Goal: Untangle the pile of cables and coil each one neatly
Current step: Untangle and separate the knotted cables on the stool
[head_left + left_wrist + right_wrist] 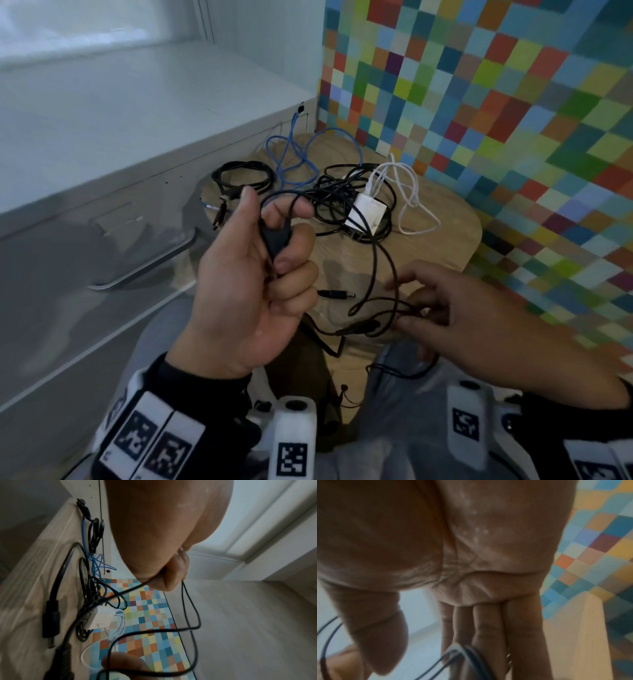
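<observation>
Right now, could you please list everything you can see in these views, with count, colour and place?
thin black cable: one, black, strung between both hands
coiled black cable: one, black, table's far left
blue cable: one, blue, table's far edge
tangled black cables: count unclear, black, table's middle
charger: one, white, on the tangle
white cable: one, white, right of charger
table: one, light wood
left hand: grips the thin cable
right hand: fingers on the thin cable

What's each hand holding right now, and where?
Left hand grips the thin black cable by its bunched loops; right hand has its strands across straight fingers.
</observation>
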{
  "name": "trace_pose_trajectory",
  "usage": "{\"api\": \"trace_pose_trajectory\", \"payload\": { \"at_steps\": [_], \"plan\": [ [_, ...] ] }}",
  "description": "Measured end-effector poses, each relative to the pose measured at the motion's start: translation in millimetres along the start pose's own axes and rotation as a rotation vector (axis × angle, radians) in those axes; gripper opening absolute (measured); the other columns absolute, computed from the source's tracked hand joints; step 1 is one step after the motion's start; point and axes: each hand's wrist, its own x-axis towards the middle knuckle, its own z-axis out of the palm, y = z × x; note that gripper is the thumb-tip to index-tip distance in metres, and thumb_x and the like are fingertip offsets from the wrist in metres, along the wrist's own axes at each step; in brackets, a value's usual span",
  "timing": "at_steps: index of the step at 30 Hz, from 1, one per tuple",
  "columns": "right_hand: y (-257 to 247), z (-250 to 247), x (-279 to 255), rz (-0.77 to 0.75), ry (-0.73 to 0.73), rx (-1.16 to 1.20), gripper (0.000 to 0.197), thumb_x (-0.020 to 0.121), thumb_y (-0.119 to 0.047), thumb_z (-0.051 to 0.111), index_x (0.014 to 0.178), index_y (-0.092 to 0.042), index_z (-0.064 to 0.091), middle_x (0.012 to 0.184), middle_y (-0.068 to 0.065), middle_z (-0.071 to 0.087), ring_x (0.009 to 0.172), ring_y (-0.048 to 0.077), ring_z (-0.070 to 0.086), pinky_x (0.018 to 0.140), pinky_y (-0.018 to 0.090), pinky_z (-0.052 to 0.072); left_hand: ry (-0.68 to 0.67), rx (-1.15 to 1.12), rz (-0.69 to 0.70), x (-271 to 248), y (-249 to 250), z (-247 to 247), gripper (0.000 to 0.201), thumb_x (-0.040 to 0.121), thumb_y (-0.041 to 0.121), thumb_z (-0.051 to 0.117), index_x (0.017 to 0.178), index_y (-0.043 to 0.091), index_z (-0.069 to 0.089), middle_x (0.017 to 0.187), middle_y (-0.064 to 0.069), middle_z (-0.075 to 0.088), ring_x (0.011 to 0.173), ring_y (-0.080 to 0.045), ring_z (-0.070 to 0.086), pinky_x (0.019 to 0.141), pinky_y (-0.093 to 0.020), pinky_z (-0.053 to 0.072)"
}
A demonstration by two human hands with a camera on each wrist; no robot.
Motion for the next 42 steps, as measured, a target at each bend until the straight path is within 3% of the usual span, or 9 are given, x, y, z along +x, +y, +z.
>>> {"api": "trace_pose_trajectory", "payload": {
  "at_steps": [4,8,15,19,24,27,32,37,42],
  "plan": [
    [-4.1,1.7,4.3,-0.07,0.21,0.065,0.032,0.096,-0.054,0.052,0.127,-0.049,0.06,0.118,-0.031,0.067,0.111,-0.012,0.061,0.094,0.024,0.055,-0.004,0.174,-0.026,-2.7,-0.7,3.7,0.041,0.104,0.048,0.036,0.09,0.017,0.059,0.061,0.002,0.027,0.04,-0.006,0.015,0.039,-0.018,0.01],
    [-24.4,4.4,6.2,-0.24,0.206,0.58,0.051,0.09,-0.066,0.06,0.133,-0.04,0.061,0.123,-0.004,0.073,0.12,0.017,0.067,0.1,0.041,0.052,-0.048,0.358,-0.086,-5.4,-3.1,7.8,0.033,0.098,0.04,0.042,0.082,0.017,0.06,0.06,-0.001,0.031,0.044,-0.01,0.021,0.042,-0.027,0.011],
    [-42.9,13.1,2.3,-0.216,0.121,0.595,0.026,0.082,-0.034,0.064,0.107,-0.033,0.073,0.063,0.0,0.06,0.046,0.017,0.055,0.049,0.036,0.052,-0.037,0.46,-0.074,-8.6,2.1,6.4,0.024,0.095,0.026,0.044,0.079,0.01,0.053,0.063,-0.007,0.038,0.042,-0.014,0.026,0.043,-0.03,0.017],
    [-33.7,-0.3,0.4,-0.212,0.243,0.522,0.021,0.08,-0.03,0.066,0.093,-0.028,0.082,0.058,0.001,0.059,0.048,0.004,0.049,0.047,0.012,0.039,-0.058,0.514,-0.141,-6.7,13.2,-5.1,0.023,0.09,0.023,0.045,0.073,0.012,0.056,0.058,-0.004,0.034,0.041,-0.012,0.022,0.042,-0.027,0.013],
    [-26.3,-19.4,-0.6,-0.214,0.459,0.539,0.02,0.076,-0.033,0.07,0.088,-0.025,0.083,0.061,0.004,0.063,0.047,0.006,0.051,0.047,0.01,0.039,-0.119,0.665,-0.133,-9.2,13.6,-11.4,0.03,0.087,0.012,0.042,0.078,0.005,0.07,0.054,-0.01,0.041,0.042,-0.019,0.032,0.043,-0.024,0.03],
    [-27.9,-15.5,0.8,-0.235,0.471,0.539,0.02,0.076,-0.028,0.069,0.091,-0.023,0.082,0.064,0.007,0.067,0.047,0.005,0.054,0.049,0.008,0.04,-0.177,0.512,-0.234,-8.4,14.4,-10.8,0.027,0.088,0.017,0.042,0.072,0.008,0.062,0.053,-0.002,0.033,0.043,-0.013,0.023,0.042,-0.027,0.016],
    [-29.9,4.0,1.5,-0.162,0.273,0.465,0.031,0.075,-0.037,0.067,0.102,-0.028,0.08,0.074,-0.011,0.073,0.057,-0.001,0.063,0.055,0.007,0.046,-0.312,-0.003,-0.186,-8.8,18.4,-9.4,0.032,0.1,0.042,0.054,0.08,0.018,0.052,0.059,0.006,0.03,0.044,-0.008,0.018,0.041,-0.025,0.012],
    [-25.2,27.9,0.2,-0.119,-0.019,0.356,0.042,0.071,-0.046,0.077,0.112,-0.04,0.074,0.089,-0.022,0.071,0.072,-0.008,0.065,0.066,0.01,0.049,-0.092,-0.084,0.025,-6.7,19.9,-3.8,0.035,0.106,0.042,0.033,0.079,0.024,0.046,0.058,0.009,0.03,0.043,-0.006,0.014,0.04,-0.02,0.014],
    [-27.7,32.4,-1.0,-0.142,-0.221,0.461,0.028,0.089,-0.019,0.074,0.11,-0.038,0.07,0.086,-0.002,0.075,0.077,0.007,0.069,0.071,0.025,0.054,0.1,-0.04,0.087,-4.6,19.1,-1.7,0.036,0.108,0.041,0.033,0.078,0.024,0.046,0.059,0.009,0.03,0.043,-0.005,0.014,0.039,-0.019,0.013]
  ]
}}
